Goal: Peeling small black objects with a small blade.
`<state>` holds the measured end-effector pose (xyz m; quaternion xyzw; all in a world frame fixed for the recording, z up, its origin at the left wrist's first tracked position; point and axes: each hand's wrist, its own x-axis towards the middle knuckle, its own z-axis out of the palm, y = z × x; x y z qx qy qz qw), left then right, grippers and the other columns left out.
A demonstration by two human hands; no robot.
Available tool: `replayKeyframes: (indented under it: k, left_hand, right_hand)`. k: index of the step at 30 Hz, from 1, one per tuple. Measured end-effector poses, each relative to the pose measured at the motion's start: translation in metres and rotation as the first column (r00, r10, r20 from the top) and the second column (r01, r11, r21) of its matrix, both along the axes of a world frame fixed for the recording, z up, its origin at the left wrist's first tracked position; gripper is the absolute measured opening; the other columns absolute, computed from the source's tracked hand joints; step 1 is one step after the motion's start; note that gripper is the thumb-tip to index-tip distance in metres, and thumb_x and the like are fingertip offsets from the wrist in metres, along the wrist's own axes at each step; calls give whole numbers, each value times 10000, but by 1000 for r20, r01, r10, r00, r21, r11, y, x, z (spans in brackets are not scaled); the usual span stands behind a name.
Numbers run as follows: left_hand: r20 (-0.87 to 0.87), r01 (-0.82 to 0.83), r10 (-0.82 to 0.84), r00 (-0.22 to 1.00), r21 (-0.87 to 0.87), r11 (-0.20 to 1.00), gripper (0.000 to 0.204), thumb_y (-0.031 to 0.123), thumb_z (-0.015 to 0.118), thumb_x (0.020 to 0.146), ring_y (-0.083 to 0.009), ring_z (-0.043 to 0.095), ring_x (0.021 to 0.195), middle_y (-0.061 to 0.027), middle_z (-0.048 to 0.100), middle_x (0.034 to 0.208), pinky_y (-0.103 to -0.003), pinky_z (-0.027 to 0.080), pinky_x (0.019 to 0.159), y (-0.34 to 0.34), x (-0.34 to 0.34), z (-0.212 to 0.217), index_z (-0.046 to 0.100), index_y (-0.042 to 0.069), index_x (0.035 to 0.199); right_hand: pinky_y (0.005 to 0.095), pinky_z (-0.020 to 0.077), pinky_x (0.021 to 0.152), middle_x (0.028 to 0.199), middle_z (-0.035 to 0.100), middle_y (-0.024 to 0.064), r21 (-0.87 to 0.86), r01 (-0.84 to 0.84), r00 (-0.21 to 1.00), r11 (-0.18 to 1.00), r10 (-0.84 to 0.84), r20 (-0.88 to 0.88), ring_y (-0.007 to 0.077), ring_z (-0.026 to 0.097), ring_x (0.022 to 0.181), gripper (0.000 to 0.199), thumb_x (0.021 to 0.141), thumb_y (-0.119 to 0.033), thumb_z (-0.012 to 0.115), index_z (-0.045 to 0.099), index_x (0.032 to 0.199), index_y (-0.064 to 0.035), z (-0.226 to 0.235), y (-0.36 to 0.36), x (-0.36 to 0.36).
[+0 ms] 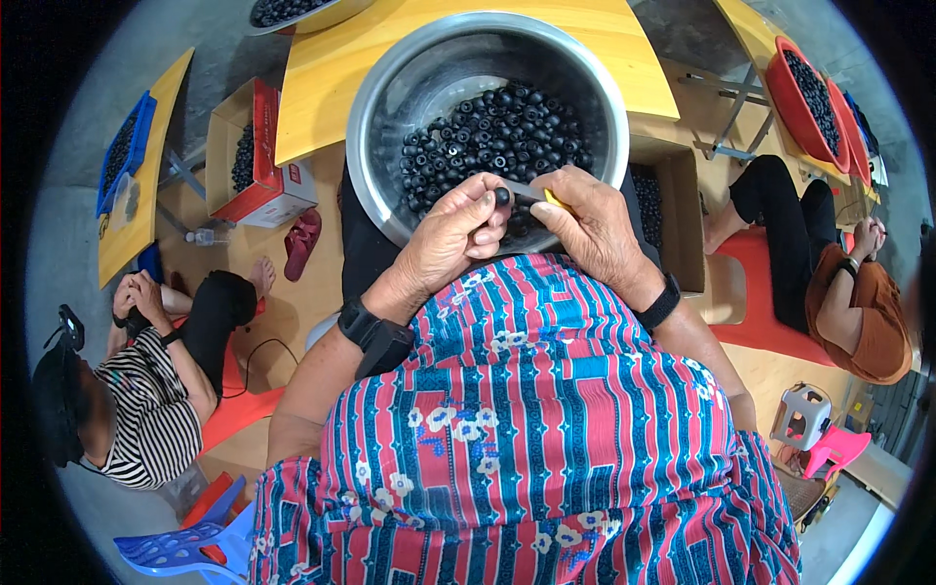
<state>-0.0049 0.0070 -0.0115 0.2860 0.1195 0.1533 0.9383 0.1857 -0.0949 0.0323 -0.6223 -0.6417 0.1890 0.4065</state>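
A wide metal bowl (369, 107) stands in front of me, holding many small black round pieces (507, 132), several with a lighter ring or hole. Over its near rim, my left hand (450, 229) pinches one small black round piece (502, 196) between thumb and forefinger. My right hand (595, 216) is closed around the yellow handle of a small knife (558, 201). Its short pale metal blade points left and reaches close to the pinched piece; whether it touches, I cannot tell. Both hands are close together at the bowl's edge.
A yellow table (322, 93) lies under and behind the bowl. To the left is a red cardboard box (258, 146) of black pieces, to the right another cardboard box (687, 214). Two people sit nearby, one in stripes (146, 429), one in brown (858, 322).
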Motion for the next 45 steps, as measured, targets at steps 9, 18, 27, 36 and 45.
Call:
replayKeyframes:
  k: [9, 18, 27, 36, 45]
  left_hand:
    - [-2, 9, -9, 1000, 9, 1000, 174, 147, 470, 1028, -47, 417, 673, 6, 460, 831, -182, 334, 580, 0, -1, 4, 474, 57, 1177]
    - [1, 17, -17, 1000, 16, 1000, 171, 151, 451, 1038, -37, 430, 664, 9, 460, 831, -177, 348, 569, -1, -1, 6, 464, 48, 1174]
    - [10, 28, -28, 1000, 3, 1000, 178, 153, 454, 1035, -33, 431, 668, 15, 450, 840, -169, 351, 556, -1, 0, 5, 465, 50, 1179]
    - [21, 36, -37, 999, 46, 998, 197, 190, 478, 1033, -33, 421, 666, 16, 453, 836, -170, 351, 565, 0, 0, 3, 477, 52, 1174]
    - [35, 4, -5, 999, 33, 999, 190, 184, 492, 1028, -43, 403, 659, 12, 447, 825, -174, 327, 556, 3, 0, -5, 487, 49, 1162]
  right_hand:
    - [417, 479, 630, 792, 576, 115, 2, -74, 987, 997, 73, 141, 324, 608, 733, 232, 853, -275, 709, 648, 945, -72, 4, -1, -3]
    - [412, 474, 612, 784, 560, 105, -11, -66, 985, 998, 67, 160, 314, 602, 711, 231, 847, -273, 716, 648, 938, -72, 5, 0, -4]
    - [415, 476, 618, 788, 563, 106, -11, -71, 985, 997, 72, 159, 315, 604, 720, 222, 845, -266, 713, 648, 929, -71, 4, 0, -3]
    - [416, 478, 627, 794, 569, 110, -6, -70, 987, 998, 70, 147, 321, 605, 729, 225, 850, -265, 707, 649, 932, -64, 4, 0, -3]
    - [420, 473, 640, 789, 586, 127, -25, -76, 995, 997, 77, 55, 336, 602, 746, 216, 869, -260, 683, 644, 903, -50, -6, 3, -2]
